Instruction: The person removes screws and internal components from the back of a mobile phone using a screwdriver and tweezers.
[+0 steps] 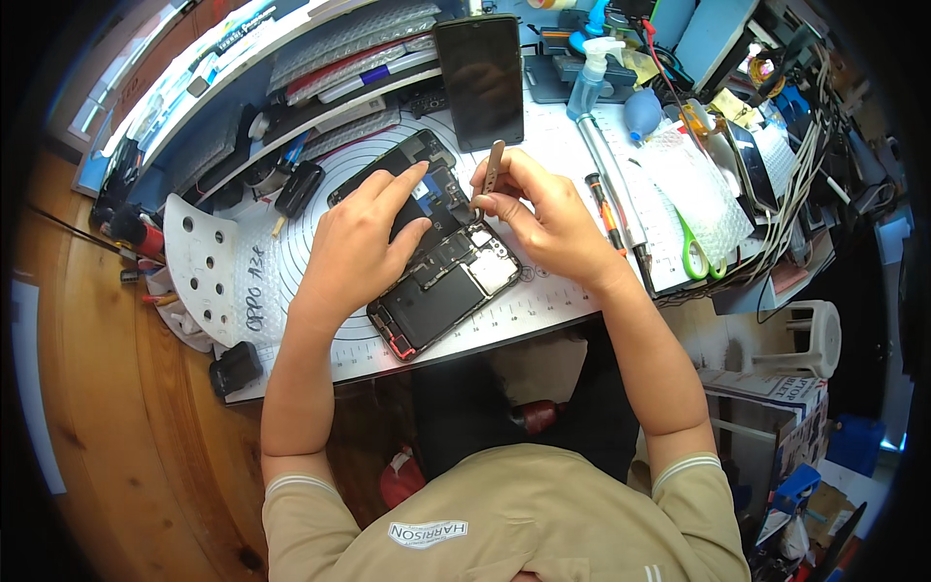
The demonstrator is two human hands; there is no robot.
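An opened smartphone lies tilted on the white work mat (364, 339). Its near half, the phone body (432, 303), shows a dark battery, boards and a red strip at one corner. Beyond it lies the other half, a dark panel (419, 147) with a blue patch. My left hand (361, 242) rests over the panel with its fingers stretched out across it. Pinched in my right hand (543, 218) is a pair of tweezers (496, 157), pointing down to the phone's right side where the halves meet. The tweezers' tips are too small to make out.
A dark phone (480, 82) stands upright behind. To the right are a spray bottle (588, 82), a blue air blower (643, 114), a screwdriver (605, 211), green-handled scissors (692, 250) and bubble wrap (693, 179). A white perforated holder (201, 262) stands left. Shelves line the back left.
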